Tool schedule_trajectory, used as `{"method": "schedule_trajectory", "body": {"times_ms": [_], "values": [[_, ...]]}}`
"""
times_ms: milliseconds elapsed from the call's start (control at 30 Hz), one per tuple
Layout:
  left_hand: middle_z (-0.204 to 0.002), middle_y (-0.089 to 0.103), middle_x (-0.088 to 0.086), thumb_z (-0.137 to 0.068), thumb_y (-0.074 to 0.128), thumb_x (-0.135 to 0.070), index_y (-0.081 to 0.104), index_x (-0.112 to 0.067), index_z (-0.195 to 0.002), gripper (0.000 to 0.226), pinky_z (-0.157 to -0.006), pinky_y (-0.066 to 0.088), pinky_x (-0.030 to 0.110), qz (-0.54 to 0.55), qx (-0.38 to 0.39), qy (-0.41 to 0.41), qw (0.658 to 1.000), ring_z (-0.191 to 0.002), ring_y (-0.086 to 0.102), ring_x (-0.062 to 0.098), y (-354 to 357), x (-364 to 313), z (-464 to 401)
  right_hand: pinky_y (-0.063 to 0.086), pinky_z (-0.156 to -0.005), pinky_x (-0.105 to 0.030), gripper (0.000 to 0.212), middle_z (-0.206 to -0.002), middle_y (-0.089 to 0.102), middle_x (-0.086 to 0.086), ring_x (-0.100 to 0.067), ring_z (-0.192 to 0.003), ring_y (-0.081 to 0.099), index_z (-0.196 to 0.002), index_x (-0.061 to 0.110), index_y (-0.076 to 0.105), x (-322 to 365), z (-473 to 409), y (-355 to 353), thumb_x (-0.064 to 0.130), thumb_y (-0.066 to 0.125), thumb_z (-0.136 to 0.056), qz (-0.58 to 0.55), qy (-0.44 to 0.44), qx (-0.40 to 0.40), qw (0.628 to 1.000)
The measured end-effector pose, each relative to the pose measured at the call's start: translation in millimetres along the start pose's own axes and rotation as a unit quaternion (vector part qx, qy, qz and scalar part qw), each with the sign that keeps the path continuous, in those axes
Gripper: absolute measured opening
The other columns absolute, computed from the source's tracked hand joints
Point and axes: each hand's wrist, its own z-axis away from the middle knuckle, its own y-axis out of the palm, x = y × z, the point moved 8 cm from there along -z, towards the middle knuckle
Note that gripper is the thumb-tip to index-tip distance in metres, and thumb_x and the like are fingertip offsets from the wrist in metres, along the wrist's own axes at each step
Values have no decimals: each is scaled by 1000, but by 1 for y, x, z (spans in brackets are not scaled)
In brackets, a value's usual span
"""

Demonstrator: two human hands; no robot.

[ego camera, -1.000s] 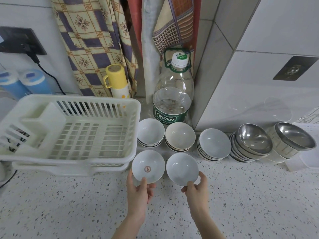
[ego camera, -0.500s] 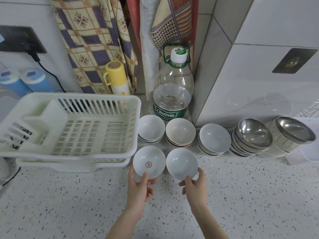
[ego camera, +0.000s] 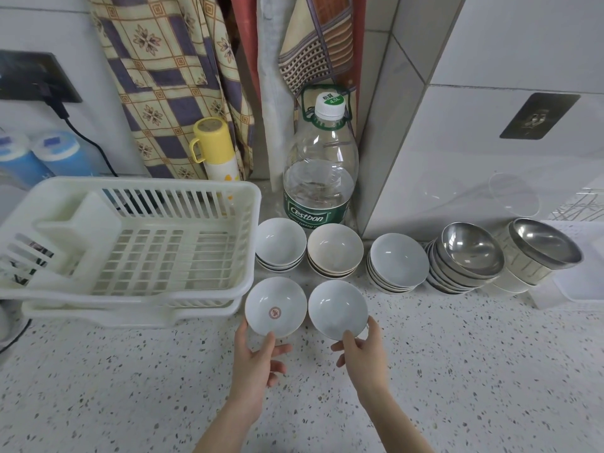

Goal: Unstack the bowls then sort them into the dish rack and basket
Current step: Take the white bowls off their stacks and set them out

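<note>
Left hand [ego camera: 258, 361] pinches the near rim of the marked bowl [ego camera: 275, 307]; right hand [ego camera: 362, 349] pinches the plain bowl [ego camera: 337, 309], just right of the dish rack [ego camera: 130, 246].

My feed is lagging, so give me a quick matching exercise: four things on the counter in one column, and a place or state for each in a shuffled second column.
1. red-marked bowl
2. plain white bowl
3. steel bowl stack
4. dish rack

A. far left, holds no bowls
B. held by the right hand
C. tilted, right of the white stacks
D. held by the left hand

Pairs: 1-D, 2-B, 3-C, 4-A
</note>
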Motion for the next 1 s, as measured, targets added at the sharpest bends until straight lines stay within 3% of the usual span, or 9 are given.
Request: {"method": "schedule_trajectory", "body": {"times_ms": [267, 600, 800, 867, 1000], "values": [[-86, 78, 11, -96, 61, -28, 31, -48, -132, 51, -37, 35, 24, -15, -3, -9, 1000, -46, 57, 19, -4, 6, 4, 48, -51, -24, 51, -69, 74, 4, -12, -47, 64, -144, 22, 29, 0, 4, 2, 20, 50, -98, 4, 2, -2, 1000], [-88, 77, 13, -96, 61, -30, 31, -44, -135, 52, -38, 35, 23, -17, 8, -26, 999, -47, 57, 19, -5, 9, 4, 48, -53, -24, 53, -69, 74, 4, -13, -48, 65, -144, 25, 23, -2, 5, 7, 20, 49, -98, -17, 12, 8, 1000], [-83, 77, 7, -96, 60, -30, 26, -50, -138, 57, -34, 33, 21, -32, -24, 5, 999, -41, 51, 14, -16, 3, 7, 49, -51, -28, 56, -66, 71, -4, -13, -50, 61, -144, 22, 30, -2, 1, -9, 34, 55, -95, 2, 25, -22, 999], [-80, 76, 4, -97, 60, -30, 34, -43, -135, 48, -35, 34, 19, -47, -39, 30, 998, -40, 48, 12, -22, -1, 8, 46, -51, -26, 56, -63, 68, -4, -11, -56, 63, -144, 20, 32, 4, 1, -23, 37, 55, -95, 34, 9, -63, 997], [-80, 74, 5, -97, 58, -30, 50, -40, -120, 26, -37, 36, 19, -67, -35, 94, 993, -40, 48, 11, -16, -22, 11, 40, -48, -20, 35, -55, 58, 0, -6, -49, 53, -128, 23, 51, 27, -3, -44, 33, 53, -95, 45, -49, -111, 992]]}}
